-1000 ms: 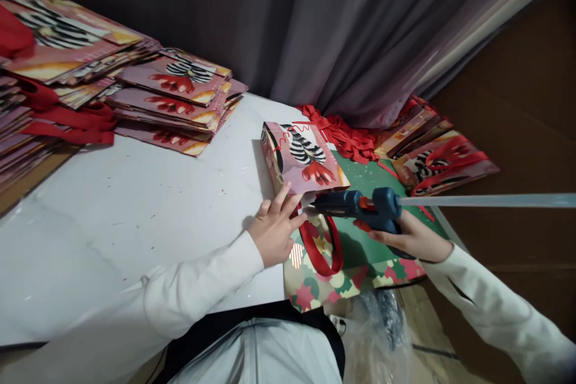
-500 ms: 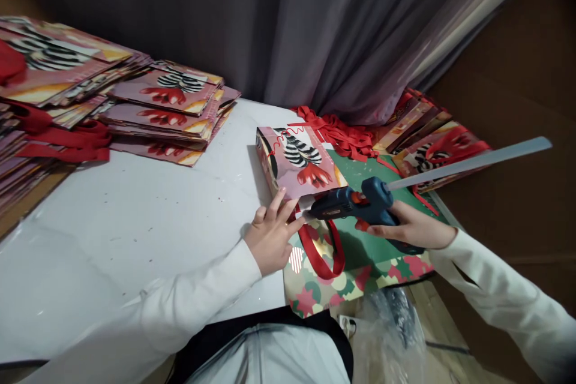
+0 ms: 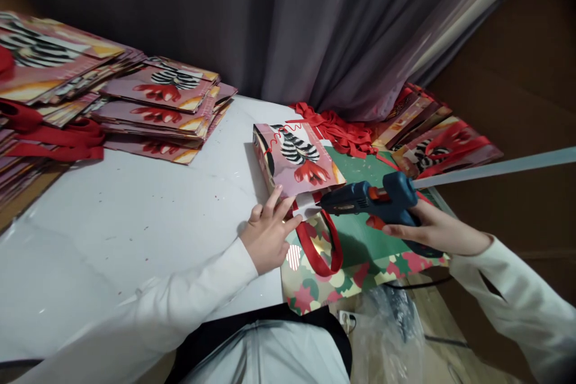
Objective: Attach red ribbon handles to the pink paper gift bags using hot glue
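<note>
One white table [image 3: 180, 222] is partly covered by a green sheet [image 3: 366, 171], kinda camo along its edge. A pink bag [image 3: 310, 171] with a zebra-striped print is laid partly on it, near corner touched by the left hand [image 3: 267, 237], fingers splayed and loose. A blue glue gun [image 3: 398, 198] is gripped in the right hand [image 3: 441, 228], nozzle pointed at a white strip [image 3: 308, 205] beside a red ribbon loop [image 3: 336, 252].

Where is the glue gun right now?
The glue gun is right of centre in the head view, held in the right hand, its nozzle close to the near edge of the pink bag.
</note>
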### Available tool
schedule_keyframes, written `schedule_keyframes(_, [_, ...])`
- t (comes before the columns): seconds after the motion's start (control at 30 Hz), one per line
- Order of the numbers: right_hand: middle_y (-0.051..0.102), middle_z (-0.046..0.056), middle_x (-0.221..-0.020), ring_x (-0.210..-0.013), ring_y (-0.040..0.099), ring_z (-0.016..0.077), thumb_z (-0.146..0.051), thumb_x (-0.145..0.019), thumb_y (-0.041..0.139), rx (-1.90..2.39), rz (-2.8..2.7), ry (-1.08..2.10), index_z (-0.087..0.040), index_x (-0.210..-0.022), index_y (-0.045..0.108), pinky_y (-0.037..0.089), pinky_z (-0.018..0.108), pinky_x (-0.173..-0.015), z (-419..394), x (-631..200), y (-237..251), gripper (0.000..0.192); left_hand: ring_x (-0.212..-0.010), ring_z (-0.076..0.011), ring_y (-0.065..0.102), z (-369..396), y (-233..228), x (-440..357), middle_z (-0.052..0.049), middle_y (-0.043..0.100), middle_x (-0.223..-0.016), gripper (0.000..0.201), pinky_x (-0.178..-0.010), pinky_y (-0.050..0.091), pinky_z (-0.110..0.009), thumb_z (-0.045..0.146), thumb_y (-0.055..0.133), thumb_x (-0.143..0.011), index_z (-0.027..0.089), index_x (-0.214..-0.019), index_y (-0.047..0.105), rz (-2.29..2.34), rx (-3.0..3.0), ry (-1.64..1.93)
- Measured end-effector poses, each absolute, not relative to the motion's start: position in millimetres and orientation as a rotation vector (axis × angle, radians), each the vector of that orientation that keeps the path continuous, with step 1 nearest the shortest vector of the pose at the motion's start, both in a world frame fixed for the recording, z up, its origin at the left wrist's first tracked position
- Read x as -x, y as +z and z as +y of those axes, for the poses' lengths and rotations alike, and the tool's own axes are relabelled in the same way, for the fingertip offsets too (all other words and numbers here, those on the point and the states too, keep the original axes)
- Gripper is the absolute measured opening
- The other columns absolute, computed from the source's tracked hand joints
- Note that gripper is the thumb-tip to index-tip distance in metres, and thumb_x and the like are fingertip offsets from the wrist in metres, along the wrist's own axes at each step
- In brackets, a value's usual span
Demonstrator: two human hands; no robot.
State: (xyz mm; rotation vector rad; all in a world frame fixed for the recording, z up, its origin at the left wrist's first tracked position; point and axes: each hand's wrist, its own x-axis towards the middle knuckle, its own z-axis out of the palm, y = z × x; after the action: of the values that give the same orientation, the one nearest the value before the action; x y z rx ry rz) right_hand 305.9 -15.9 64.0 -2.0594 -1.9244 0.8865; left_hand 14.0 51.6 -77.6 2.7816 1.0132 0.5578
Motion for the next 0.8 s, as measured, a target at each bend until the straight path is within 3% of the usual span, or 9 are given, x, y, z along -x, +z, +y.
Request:
schedule_keyframes(0.3, [0.071,0.008,-0.096,-0.085,0.064,0.0229,-0.057,-0.074,0.066,1.883,-1.802,1.201,-0.015,-0.1,0.067,0.054,0.031,-0.076,-11.7,-288.3,44.8,0.049,-0.142,-0.0381,0.013,51.3,-75.1,-15.9,-0.009,0.039,-0.146,0.054,-0.091,0.027,-0.044,0.023,0.063,-0.068,0.03,-0.122,0.062,1.037,-2.757,0.506])
schedule_keyframes(0.5, [0.063,0.002,-0.071,-0.058,0.055,0.0144,-0.064,-0.072,0.064,1.965,-1.885,1.093,-0.015,-0.089,0.067,0.046,0.025,-0.052,-4.4,-283.7,45.2,0.052,-0.143,-0.037,0.012,50.6,-75.7,-13.9,-0.009,0.038,-0.147,0.054,-0.092,0.027,-0.045,0.022,0.062,-0.069,0.031,-0.123,0.061,1.024,-2.768,0.485])
schedule_keyframes(0.7, [0.064,0.003,-0.077,-0.065,0.056,0.0164,-0.062,-0.067,0.069,2.022,-1.717,0.982,-0.017,-0.092,0.066,0.048,0.026,-0.056,-22.2,-297.7,52.8,0.052,-0.143,-0.0373,0.012,50.5,-77.0,-13.3,-0.009,0.04,-0.146,0.053,-0.091,0.027,-0.045,0.024,0.063,-0.069,0.03,-0.122,0.062,1.024,-2.779,0.472])
schedule_keyframes(0.8, [0.054,-0.002,-0.058,-0.051,0.05,0.0136,-0.061,-0.061,0.074,2.217,-1.457,0.88,-0.019,-0.072,0.061,0.041,0.025,-0.043,-43.5,-317.4,48.8,0.045,-0.143,-0.0372,0.013,50.4,-75.7,-13.6,-0.009,0.041,-0.146,0.054,-0.09,0.028,-0.045,0.023,0.063,-0.069,0.03,-0.122,0.062,1.024,-2.777,0.482])
